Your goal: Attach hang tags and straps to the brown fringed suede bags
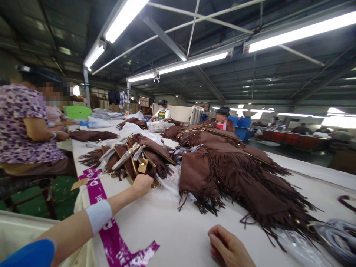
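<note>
My left hand reaches out to the nearer left pile of brown fringed bags with gold zips, its fingers closed at the edge of a brown fringed bag. The fingertips are partly hidden behind the knuckles. A tan tag and wrapped strips hang on the bags just above this hand. Low in the view, my right hand is over the white table with its fingers curled in and nothing visible in them. Beyond it lies a larger heap of brown fringed bags.
Purple printed tape runs along the table's left edge. Clear plastic and a grey coil lie at the lower right. A co-worker in a purple patterned shirt sits at the left; other people are at the far side.
</note>
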`<action>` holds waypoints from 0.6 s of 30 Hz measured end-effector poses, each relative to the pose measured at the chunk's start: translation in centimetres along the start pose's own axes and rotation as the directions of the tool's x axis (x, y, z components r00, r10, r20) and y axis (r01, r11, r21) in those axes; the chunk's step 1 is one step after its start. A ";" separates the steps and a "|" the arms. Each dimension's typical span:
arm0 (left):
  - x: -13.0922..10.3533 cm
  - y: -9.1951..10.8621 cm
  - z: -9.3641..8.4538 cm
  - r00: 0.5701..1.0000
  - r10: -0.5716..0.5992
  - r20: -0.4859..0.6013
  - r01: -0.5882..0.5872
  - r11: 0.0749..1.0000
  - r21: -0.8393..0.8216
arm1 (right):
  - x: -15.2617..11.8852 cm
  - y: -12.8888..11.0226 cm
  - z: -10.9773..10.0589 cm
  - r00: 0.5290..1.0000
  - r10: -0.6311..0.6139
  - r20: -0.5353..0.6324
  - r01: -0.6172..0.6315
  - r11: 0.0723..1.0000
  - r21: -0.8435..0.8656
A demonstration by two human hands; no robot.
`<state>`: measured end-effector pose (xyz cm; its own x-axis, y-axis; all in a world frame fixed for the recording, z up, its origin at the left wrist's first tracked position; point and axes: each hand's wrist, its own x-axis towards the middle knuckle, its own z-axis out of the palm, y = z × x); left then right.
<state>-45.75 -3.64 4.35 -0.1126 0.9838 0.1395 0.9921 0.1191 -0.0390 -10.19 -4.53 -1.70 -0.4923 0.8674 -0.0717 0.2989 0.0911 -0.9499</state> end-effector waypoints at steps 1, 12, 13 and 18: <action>0.0 0.1 0.1 1.000 -0.003 -0.008 0.003 1.000 -0.022 | 0.0 0.0 0.0 1.000 -0.002 0.001 0.002 1.000 0.006; -2.4 -0.3 -6.9 0.983 0.169 -0.065 -0.180 0.856 -0.484 | 0.2 0.4 0.1 0.998 -0.049 -0.026 0.047 0.995 -0.093; -2.9 0.1 -7.7 0.979 0.200 -0.038 -0.185 0.797 -0.575 | 0.2 0.2 0.2 0.998 -0.059 -0.023 0.056 0.991 -0.119; -5.2 3.6 -8.9 0.905 0.394 0.160 0.121 0.122 -0.985 | -0.9 -3.4 1.5 0.971 -0.185 -0.148 0.149 0.963 -0.226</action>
<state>-41.13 -9.51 12.26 0.2806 0.9587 -0.0474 0.1620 0.0014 0.9868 -12.03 -6.35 1.16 -0.4130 0.8981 0.1514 0.3987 0.3277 -0.8565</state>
